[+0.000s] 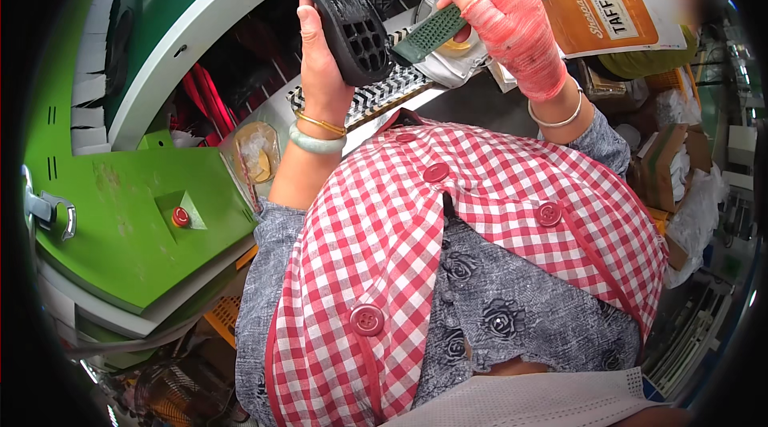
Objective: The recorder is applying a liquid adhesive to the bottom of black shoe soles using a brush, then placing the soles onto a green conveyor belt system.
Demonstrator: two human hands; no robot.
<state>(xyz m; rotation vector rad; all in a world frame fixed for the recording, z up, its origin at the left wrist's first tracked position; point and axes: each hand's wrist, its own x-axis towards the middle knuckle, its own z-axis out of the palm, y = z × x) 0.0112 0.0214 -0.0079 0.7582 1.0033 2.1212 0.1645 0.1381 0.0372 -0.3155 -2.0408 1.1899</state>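
- Standing at the left is a large green machine [136, 227], a red button [182, 217] set in its recess.
- A brown cardboard box [658, 167] at the right is open, white items inside; clear plastic bags crowd beside it.
- An orange basket [224, 319] sits low at the left; its contents are unclear.
- The black sole [340, 7] is held up above a black-and-white patterned mat [384, 99]: long, curved, with wavy grooves toward one end and open cells at the other. The left hand [322, 67] has its grip closed around it, thumb along the near edge.
- A clear container [255, 151] beyond the left forearm holds pale, yellowish pieces.
- A round dish [436, 7], partly hidden behind the right hand [512, 35], shows something yellow.
- The green strip [440, 31], flat and dotted, is pinched in the red-wrapped right grip, its far end just beside the sole; contact is unclear.
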